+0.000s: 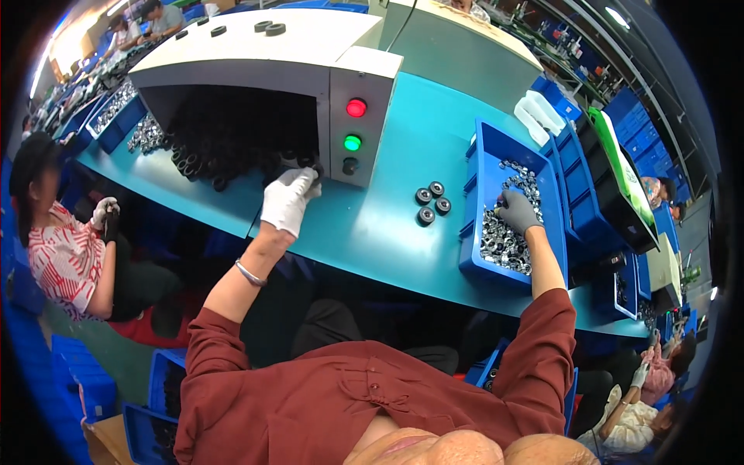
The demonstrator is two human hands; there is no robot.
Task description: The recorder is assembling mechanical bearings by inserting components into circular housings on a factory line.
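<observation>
My left hand (287,200), in a white glove, is at the right end of a machine's dark opening. Its fingers are pinched on a black ring (316,172), partly hidden by them. Beside it, a heap of black rings (225,143) spills out of the opening onto the table. My right hand (519,212), in a dark grey glove, reaches into a blue bin (474,252) of small shiny metal parts (504,246). Its fingers curl down at the parts, and what they grip is too small to tell. Several black wheel-like pieces (426,216) lie between my hands.
The white machine housing (256,58) has a red light (356,108), a green light (353,142) and a dark knob (350,166). More blue bins (577,182) stand right of the parts bin. A co-worker (70,256) sits at the left along the teal table (364,248).
</observation>
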